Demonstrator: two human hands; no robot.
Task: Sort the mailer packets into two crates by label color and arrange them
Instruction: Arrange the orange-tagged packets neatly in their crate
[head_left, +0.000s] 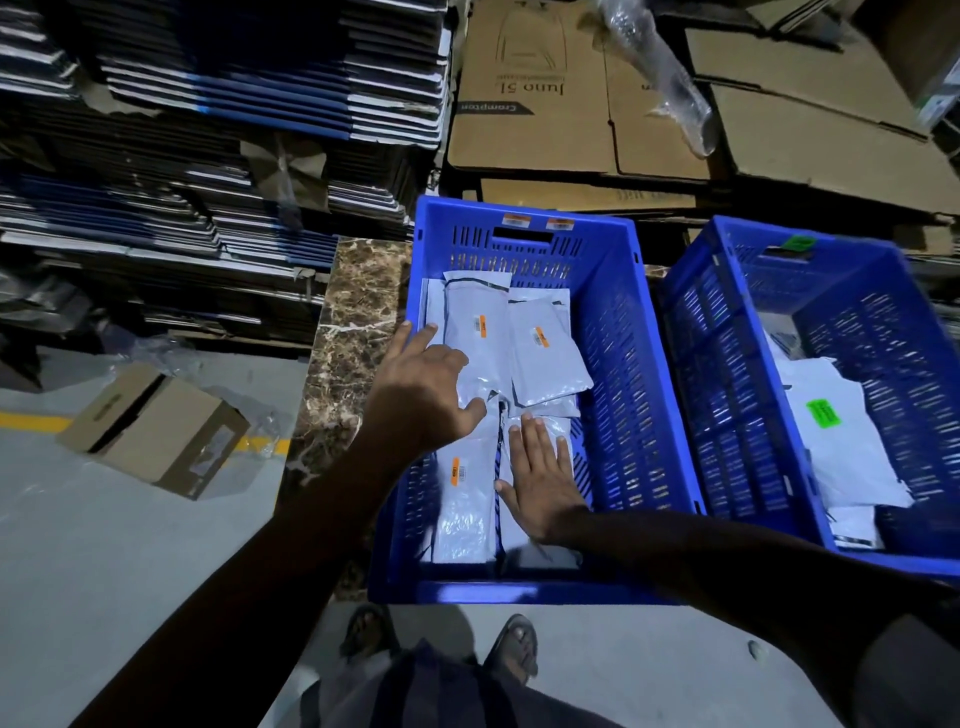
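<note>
Left hand (431, 384) and right hand (540, 475), both flat and released, press orange-label packets (480, 332) inside the left crate (618, 332); green-label packets (841, 441) lie in the right crate (727, 374). Arranging step; next, square the overlapping packets.

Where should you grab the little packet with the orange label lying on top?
Probably by its near right corner, coming from above on the right. The small orange-label packet lies flat and tilted on top of the others in the left crate; that corner sticks out, clear of both hands.
</note>
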